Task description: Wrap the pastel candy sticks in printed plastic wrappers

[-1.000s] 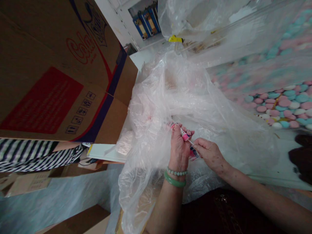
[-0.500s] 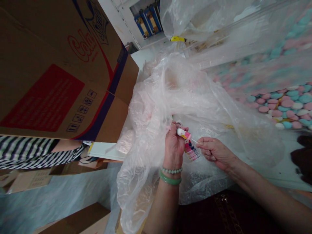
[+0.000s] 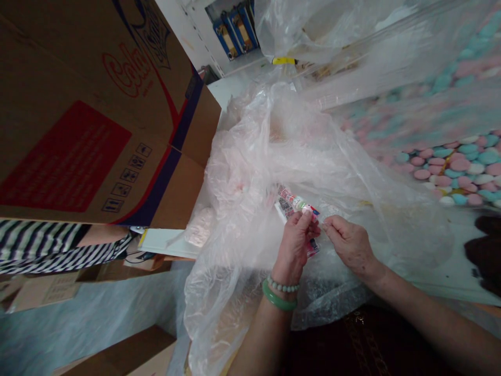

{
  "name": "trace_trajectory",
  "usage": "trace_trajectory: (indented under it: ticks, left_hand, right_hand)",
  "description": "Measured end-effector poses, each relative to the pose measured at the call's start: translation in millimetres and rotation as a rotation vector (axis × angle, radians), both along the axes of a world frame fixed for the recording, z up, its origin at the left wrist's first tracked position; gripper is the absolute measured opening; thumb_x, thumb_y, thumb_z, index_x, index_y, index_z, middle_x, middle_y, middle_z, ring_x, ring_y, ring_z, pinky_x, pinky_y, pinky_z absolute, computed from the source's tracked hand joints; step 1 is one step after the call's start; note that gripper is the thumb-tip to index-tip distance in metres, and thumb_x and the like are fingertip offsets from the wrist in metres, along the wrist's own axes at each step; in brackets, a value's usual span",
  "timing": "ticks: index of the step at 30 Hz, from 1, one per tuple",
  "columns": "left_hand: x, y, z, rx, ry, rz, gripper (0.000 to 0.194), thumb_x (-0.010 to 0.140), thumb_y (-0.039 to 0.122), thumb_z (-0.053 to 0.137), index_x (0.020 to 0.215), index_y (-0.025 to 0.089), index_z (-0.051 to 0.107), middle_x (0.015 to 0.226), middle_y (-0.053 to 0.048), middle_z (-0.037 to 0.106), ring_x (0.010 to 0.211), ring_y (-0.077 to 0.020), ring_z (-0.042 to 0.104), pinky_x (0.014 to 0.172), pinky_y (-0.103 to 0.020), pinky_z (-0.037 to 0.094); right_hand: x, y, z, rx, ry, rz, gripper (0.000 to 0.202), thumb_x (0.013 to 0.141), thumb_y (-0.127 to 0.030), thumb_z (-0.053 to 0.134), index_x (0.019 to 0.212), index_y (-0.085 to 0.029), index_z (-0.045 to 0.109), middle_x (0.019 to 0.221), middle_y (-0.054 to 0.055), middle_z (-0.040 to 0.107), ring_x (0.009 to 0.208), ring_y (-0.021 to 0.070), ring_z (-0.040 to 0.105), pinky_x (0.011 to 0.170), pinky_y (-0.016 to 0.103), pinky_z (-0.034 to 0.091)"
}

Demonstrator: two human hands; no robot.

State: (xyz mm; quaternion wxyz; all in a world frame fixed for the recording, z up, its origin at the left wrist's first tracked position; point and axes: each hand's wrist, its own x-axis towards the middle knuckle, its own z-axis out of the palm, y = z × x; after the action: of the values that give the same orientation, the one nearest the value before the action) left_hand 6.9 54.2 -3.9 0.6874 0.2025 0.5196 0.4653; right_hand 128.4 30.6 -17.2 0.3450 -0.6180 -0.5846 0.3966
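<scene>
My left hand (image 3: 299,237), with a green bangle and a bead bracelet at the wrist, is closed on a small printed plastic packet (image 3: 287,201). The packet's red, white and dark print sticks out beyond the fingertips, and another pink and dark part shows below the hand. Close by on the right, my right hand (image 3: 350,245) is closed in a pinch, its fingertips near the packet's end. What lies between those fingers is too small to tell. Beneath both hands spreads a large crumpled clear plastic bag (image 3: 250,235).
A large cola carton (image 3: 78,130) stands at the left, with a person's striped sleeve (image 3: 43,240) below it. Pink, blue and white candies (image 3: 462,169) lie under clear plastic at the right. Blue boxes (image 3: 235,31) sit at the back. An open carton (image 3: 129,350) is on the floor.
The packet has turned in my left hand, so its printed end now points away to the upper left. Both hands have shifted slightly right; the white stick at my right fingertips no longer shows clearly.
</scene>
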Motion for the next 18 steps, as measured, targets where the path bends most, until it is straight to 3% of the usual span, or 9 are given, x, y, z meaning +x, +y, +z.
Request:
trace_trajectory:
  ticks: [3,8,12,15,18]
  left_hand:
    - [-0.1,-4.3,-6.0,0.003,0.063,-0.001,0.031,0.068,0.040,0.072,0.074,0.014,0.056,0.054,0.004,0.049,0.046,-0.0057,0.042,0.049,-0.020,0.033]
    - [-1.3,-7.9,-8.2,-0.043,0.035,0.003,0.028,0.063,0.034,0.073,0.075,0.013,0.058,0.050,0.004,0.051,0.045,-0.0075,0.044,0.050,-0.021,0.033]
    - [0.0,-14.4,-13.6,-0.063,0.105,-0.052,0.028,0.067,0.038,0.069,0.070,0.014,0.057,0.053,0.002,0.053,0.045,-0.0081,0.044,0.048,-0.022,0.031]
    - [3.5,-19.6,-21.0,-0.003,0.215,-0.076,0.027,0.070,0.037,0.066,0.060,0.016,0.051,0.049,0.004,0.047,0.044,-0.0070,0.038,0.047,-0.022,0.026]
    - [4.7,-22.0,-23.7,0.069,0.326,-0.127,0.025,0.071,0.031,0.063,0.057,0.017,0.048,0.048,0.005,0.041,0.045,-0.0067,0.034,0.048,-0.023,0.024]
  right_hand:
    - [2.1,-2.2,0.0,0.074,-0.211,0.073,0.029,0.090,-0.036,0.039,0.076,-0.020,0.059,0.064,0.001,0.057,0.061,0.0158,0.053,0.059,0.027,0.031]
    - [7.0,-5.5,-1.5,0.015,-0.189,0.186,0.026,0.090,-0.035,0.040,0.078,-0.022,0.059,0.065,-0.001,0.059,0.062,0.0155,0.056,0.059,0.025,0.033]
    - [7.5,-6.7,-5.7,0.090,-0.271,0.175,0.027,0.091,-0.032,0.037,0.077,-0.020,0.057,0.064,0.001,0.060,0.063,0.0167,0.057,0.060,0.026,0.035]
    - [3.4,-4.8,-9.0,0.168,-0.370,0.195,0.028,0.091,-0.028,0.035,0.076,-0.019,0.057,0.065,0.004,0.061,0.063,0.0184,0.059,0.059,0.027,0.035]
    - [2.1,-1.8,-12.2,0.182,-0.417,0.133,0.027,0.090,-0.027,0.036,0.097,-0.016,0.060,0.065,0.004,0.063,0.060,0.0195,0.060,0.056,0.027,0.037]
